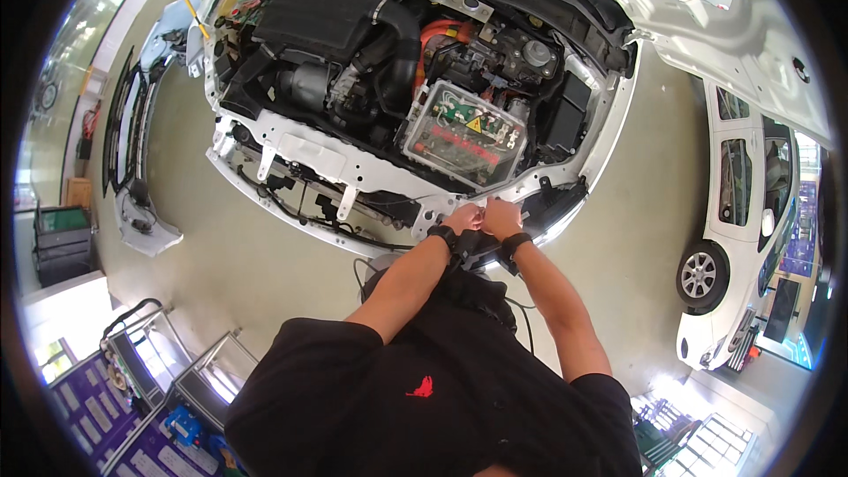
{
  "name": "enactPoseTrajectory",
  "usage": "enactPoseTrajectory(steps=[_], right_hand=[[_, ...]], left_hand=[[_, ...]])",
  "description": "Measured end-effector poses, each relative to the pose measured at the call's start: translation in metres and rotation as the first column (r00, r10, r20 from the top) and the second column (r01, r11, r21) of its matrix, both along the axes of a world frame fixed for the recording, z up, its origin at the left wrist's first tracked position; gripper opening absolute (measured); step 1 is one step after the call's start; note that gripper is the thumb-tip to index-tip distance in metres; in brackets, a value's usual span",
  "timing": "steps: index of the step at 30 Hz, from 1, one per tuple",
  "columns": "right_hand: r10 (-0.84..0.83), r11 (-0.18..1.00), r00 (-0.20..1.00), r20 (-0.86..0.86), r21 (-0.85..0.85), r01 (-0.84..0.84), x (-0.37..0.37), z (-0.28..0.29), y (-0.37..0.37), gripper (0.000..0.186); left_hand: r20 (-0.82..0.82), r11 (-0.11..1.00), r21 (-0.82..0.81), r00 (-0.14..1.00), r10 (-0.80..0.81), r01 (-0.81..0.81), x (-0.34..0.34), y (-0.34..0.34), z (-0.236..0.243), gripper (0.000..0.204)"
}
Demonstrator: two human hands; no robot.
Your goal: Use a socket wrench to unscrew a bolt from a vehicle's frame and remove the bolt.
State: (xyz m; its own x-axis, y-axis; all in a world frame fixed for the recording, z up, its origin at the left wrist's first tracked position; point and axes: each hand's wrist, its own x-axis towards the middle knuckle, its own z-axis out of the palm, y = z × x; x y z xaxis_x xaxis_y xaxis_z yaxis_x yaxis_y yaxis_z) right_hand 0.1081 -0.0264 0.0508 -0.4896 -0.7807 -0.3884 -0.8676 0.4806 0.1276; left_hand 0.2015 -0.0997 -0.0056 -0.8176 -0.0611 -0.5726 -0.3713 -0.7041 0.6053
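Observation:
At the front rim of a white car body, my left hand and my right hand are close together, almost touching. Both have their fingers curled closed; whatever they hold, if anything, is too small or hidden to make out. Dark bands circle both wrists. Just beyond my hands sits a power electronics box with a clear cover, green circuit boards and a yellow warning triangle. Orange high-voltage cables rise behind it. To its left lie a black ribbed intake hose and a grey motor housing.
The raised white hood hangs at upper right. A removed bumper stands on the floor at left. Another white car is parked at right. At lower left is a metal-framed cart. A cable hangs beside my body.

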Motion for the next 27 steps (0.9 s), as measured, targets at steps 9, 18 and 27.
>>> enactPoseTrajectory(steps=[9,18,27], right_hand=[[0.057,0.978,0.997,0.056,0.198,-0.067,0.01,0.011,-0.003,0.03],[-0.565,0.823,0.575,0.592,0.358,0.441,-0.003,0.021,-0.009,0.039],[0.088,0.996,0.981,-0.171,0.004,-0.089,0.003,0.006,0.001,0.032]], left_hand=[[-0.137,0.979,0.029,0.971,-0.194,0.199,-0.002,-0.003,-0.026,0.001],[-0.268,0.689,-0.724,0.934,-0.237,-0.032,0.001,0.013,-0.062,0.01],[-0.126,0.981,0.176,0.987,0.101,-0.078,0.004,0.007,-0.036,0.009]])
